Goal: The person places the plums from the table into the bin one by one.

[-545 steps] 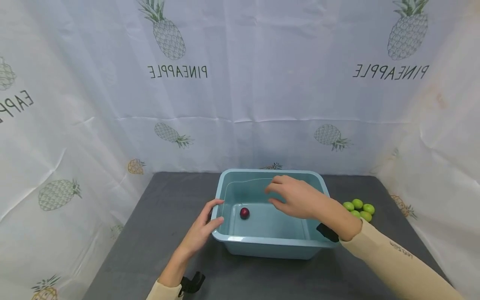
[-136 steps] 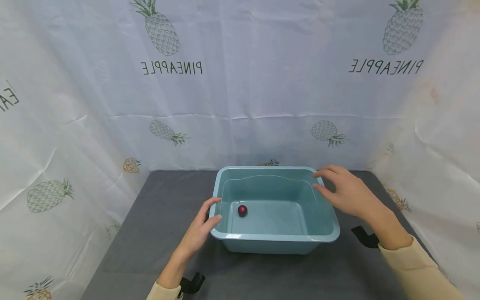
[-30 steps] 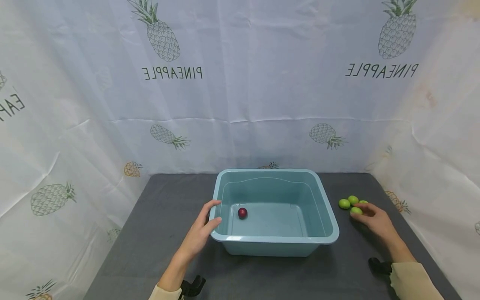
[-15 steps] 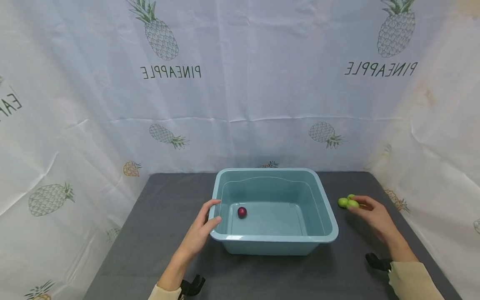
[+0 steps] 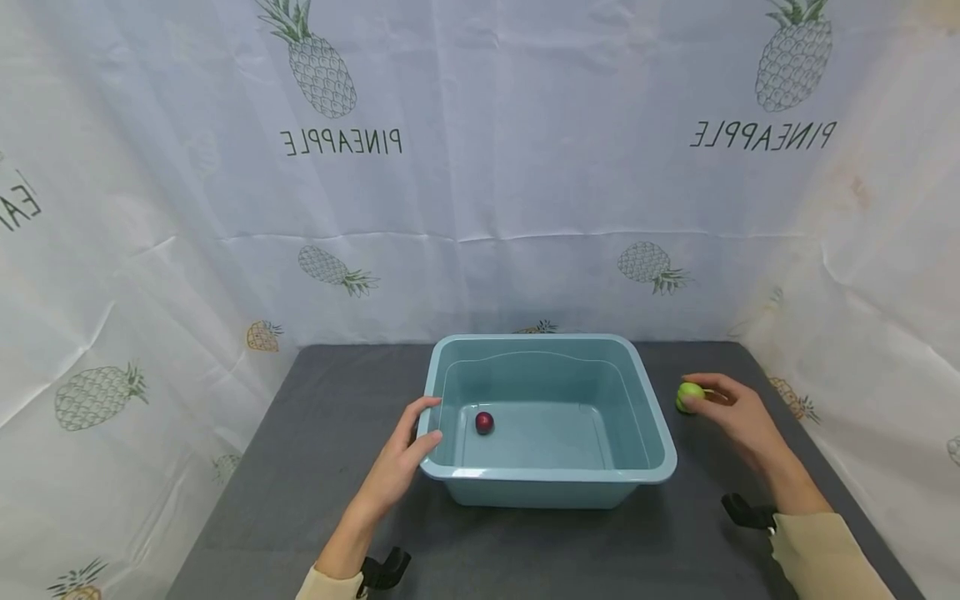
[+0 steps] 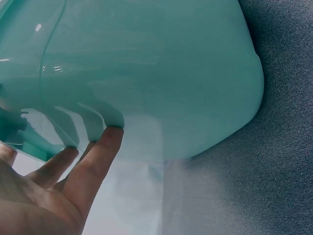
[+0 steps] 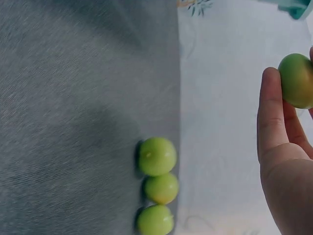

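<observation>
At far right, the right hand [image 5: 738, 414] pinches a smooth round green fruit [image 7: 295, 81], no clear long axis, with the pale-blue rectangular plastic tub [image 5: 551, 476] just to its left, the left hand [image 5: 396, 461], farther from the fruit, gripping the tub's left rim.

Tub [image 5: 547, 476] looked like smooth glossy plastic. Green fruit [image 7: 157, 156] had smooth, faintly shiny skin; red ball [image 5: 485, 422] looked glossy. Table cover [image 5: 330, 450] was matt, fine-grained cloth. Curtain [image 5: 525, 167] looked like thin creased sheeting, slight sheen. Sleeves [image 5: 825, 554] were matt cloth.
</observation>
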`<state>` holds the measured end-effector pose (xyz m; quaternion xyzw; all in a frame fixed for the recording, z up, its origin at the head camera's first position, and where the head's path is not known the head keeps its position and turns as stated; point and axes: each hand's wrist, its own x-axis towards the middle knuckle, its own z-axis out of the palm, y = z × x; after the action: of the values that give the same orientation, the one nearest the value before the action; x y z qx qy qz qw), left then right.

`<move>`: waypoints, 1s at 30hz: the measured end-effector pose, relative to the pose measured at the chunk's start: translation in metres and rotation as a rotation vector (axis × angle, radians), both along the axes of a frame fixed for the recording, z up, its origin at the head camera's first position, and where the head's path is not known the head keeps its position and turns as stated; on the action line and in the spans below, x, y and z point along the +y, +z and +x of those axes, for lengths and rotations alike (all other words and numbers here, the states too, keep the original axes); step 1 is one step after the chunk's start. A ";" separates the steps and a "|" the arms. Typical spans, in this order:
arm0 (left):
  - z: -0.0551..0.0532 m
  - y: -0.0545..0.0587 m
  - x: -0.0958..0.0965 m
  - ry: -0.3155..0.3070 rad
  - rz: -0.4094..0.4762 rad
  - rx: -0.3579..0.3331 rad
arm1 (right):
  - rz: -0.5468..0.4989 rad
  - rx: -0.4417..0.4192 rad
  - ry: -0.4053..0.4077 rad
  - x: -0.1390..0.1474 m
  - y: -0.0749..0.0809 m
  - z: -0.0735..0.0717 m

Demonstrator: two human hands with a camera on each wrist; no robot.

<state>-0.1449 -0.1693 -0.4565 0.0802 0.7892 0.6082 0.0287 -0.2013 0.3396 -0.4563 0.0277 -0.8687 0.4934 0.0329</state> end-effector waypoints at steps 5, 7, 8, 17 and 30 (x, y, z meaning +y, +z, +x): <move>-0.001 0.001 0.001 0.003 0.003 -0.002 | -0.005 0.039 0.036 -0.009 0.014 0.001; -0.001 0.001 0.001 0.004 0.004 -0.005 | -0.001 0.044 0.047 -0.013 0.020 0.002; -0.001 0.002 0.001 0.005 0.003 -0.006 | -0.001 0.045 0.052 -0.015 0.023 0.003; -0.001 0.003 0.002 0.000 0.003 -0.007 | -0.065 0.106 0.129 -0.030 0.047 0.004; -0.001 0.002 0.002 0.004 0.003 -0.012 | -0.072 0.145 0.191 -0.050 0.073 0.002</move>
<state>-0.1457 -0.1676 -0.4540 0.0748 0.7884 0.6098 0.0322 -0.1990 0.2895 -0.3835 0.1448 -0.8391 0.5220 0.0496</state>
